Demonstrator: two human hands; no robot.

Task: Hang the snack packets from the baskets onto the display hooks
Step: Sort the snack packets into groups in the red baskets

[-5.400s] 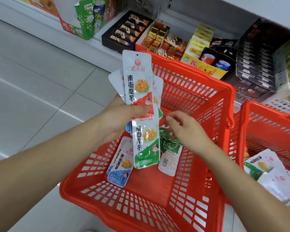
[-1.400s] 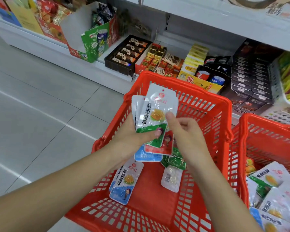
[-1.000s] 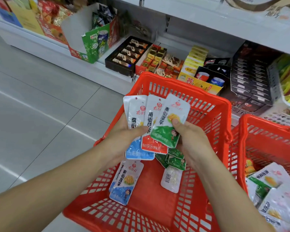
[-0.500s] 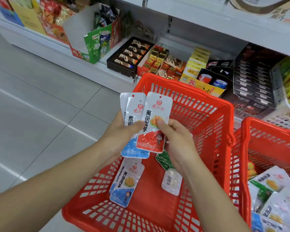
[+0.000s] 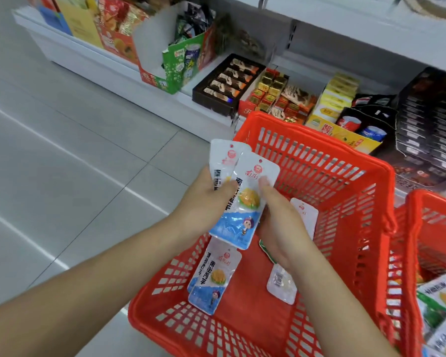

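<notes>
Above the red basket (image 5: 319, 161), my left hand (image 5: 204, 202) grips a small stack of snack packets (image 5: 223, 161). The front one is a white and blue packet (image 5: 245, 217). My right hand (image 5: 281, 225) pinches that packet's right edge and holds another white packet (image 5: 305, 215) behind its palm. On the basket floor lie a blue packet (image 5: 211, 279), a clear packet with its back up (image 5: 281, 286) and a green one mostly hidden under my right hand. No display hooks are in view.
A second red basket (image 5: 420, 210) with more packets (image 5: 440, 300) stands at the right. Low white shelves behind hold a black chocolate tray (image 5: 227, 83), a green display box (image 5: 180, 63) and yellow boxes (image 5: 337, 101). Grey tiled floor spreads to the left.
The green and red packets have left the front of the stack, so a blue one now shows on top. Both hands have stayed above the basket, sorting the packets.
</notes>
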